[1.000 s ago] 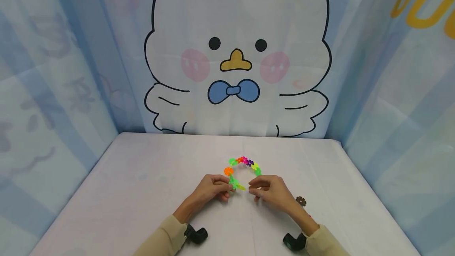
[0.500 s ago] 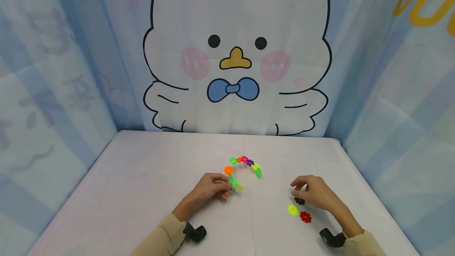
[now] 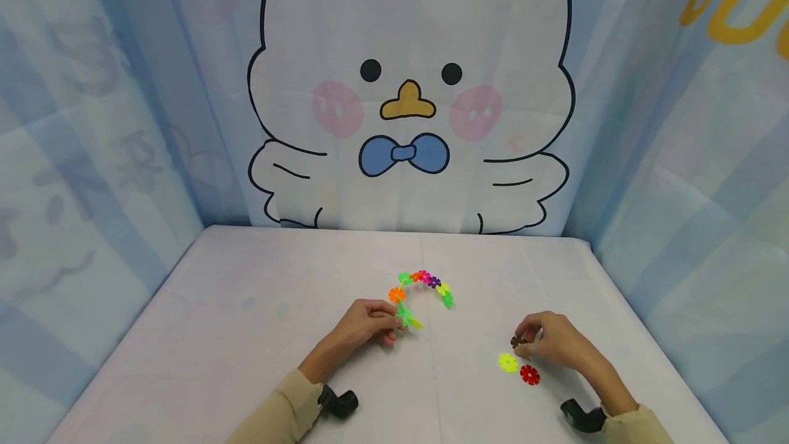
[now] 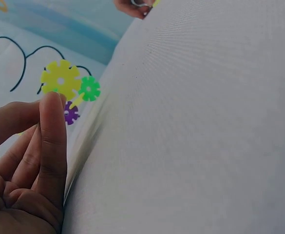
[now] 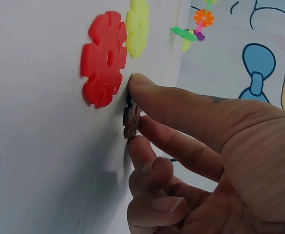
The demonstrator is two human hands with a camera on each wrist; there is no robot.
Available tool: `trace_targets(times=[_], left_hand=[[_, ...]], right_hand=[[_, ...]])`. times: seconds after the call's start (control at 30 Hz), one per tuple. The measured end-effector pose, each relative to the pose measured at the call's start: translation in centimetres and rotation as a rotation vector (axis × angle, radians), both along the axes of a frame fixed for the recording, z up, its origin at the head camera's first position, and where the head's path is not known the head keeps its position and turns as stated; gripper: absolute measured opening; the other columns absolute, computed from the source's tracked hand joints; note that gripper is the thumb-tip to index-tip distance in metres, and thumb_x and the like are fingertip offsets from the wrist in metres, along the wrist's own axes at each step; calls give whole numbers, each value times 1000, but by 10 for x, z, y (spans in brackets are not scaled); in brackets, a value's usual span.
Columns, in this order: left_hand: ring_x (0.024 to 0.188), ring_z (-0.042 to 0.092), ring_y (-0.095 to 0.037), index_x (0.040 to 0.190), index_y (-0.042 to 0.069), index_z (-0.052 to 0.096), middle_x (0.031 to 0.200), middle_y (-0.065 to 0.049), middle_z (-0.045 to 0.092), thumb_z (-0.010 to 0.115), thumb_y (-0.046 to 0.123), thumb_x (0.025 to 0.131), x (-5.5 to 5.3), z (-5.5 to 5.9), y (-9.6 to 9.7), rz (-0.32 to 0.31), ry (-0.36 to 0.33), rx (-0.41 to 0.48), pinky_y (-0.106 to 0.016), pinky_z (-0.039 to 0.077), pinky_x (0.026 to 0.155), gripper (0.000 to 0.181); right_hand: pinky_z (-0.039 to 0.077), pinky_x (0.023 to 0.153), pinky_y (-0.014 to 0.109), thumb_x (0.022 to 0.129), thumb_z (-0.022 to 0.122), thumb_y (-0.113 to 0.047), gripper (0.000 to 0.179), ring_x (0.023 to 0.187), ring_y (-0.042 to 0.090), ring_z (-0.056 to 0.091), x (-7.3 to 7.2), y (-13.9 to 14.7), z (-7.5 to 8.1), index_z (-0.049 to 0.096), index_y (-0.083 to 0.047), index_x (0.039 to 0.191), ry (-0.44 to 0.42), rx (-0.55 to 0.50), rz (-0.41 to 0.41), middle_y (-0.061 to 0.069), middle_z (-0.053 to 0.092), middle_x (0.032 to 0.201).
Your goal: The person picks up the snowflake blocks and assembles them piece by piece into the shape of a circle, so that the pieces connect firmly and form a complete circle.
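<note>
My left hand [image 3: 371, 323] pinches the near-left end of a curved chain of notched plastic discs [image 3: 434, 282], at a green disc [image 3: 403, 314]. A yellow disc [image 4: 61, 78] stands out beyond the fingertips in the left wrist view. Toward the right of the table, my right hand [image 3: 550, 339] pinches a brown notched disc [image 3: 518, 341] between thumb and fingers. The right wrist view shows this brown disc [image 5: 132, 117] edge-on, close to the tabletop. Just nearer than that hand lie a loose yellow disc [image 3: 508, 362] and a red disc [image 3: 529, 375].
The white-covered table [image 3: 277, 279] is bounded by printed cloth walls at the back and sides. A big cartoon bird [image 3: 407, 33] is on the back cloth. Black wrist cameras [image 3: 337, 403] sit at both beige cuffs.
My right hand has left the chain's gap, moved right to the loose discs and taken hold of the brown one. The yellow and red discs have come into view. My left hand stays put.
</note>
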State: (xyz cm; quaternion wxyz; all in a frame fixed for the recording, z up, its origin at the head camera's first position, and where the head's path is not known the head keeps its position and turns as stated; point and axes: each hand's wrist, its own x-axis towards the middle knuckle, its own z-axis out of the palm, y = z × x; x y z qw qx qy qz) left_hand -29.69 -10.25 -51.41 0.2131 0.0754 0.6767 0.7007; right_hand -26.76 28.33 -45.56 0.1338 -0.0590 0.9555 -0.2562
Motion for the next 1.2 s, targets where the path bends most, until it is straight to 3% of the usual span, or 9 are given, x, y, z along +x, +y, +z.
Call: trace_targets(times=[0.4,0.63,0.8,0.93,1.2], left_hand=[[70,71,-11,116,-4,70,96,-10,82,78,14,96,-1,0,0,-2,-10,-31,-27,65,70,28],[68,70,-11,116,-4,71,95,-10,82,78,14,96,-1,-1,0,1,-4,-27,-27,65,68,28],[69,70,-11,116,-4,71,96,-10,82,77,14,97,-1,1,-1,2,-2,-39,-27,65,69,27],[69,70,-11,116,-4,71,96,-10,82,77,14,97,-1,2,-1,4,0,-43,-27,65,69,27],[69,70,-11,117,-4,71,96,-10,82,77,13,97,-1,1,-1,0,-4,-32,-26,65,69,27]], right_hand=[[46,66,31,82,90,-14,31,80,19,54,-1,3,-4,65,-9,99,-46,-57,-50,5,61,85],[43,64,27,87,86,-12,27,78,19,54,2,9,-4,63,-9,99,-20,-132,33,4,60,86],[44,62,26,91,82,-15,23,76,19,55,5,10,-1,64,-11,104,-9,-128,75,4,63,84],[47,57,25,93,81,-18,22,65,17,56,5,9,-2,66,-10,106,0,-131,33,2,64,75],[53,54,28,97,78,-21,26,58,16,60,-1,-6,-9,70,-5,116,40,-284,41,5,71,72]])
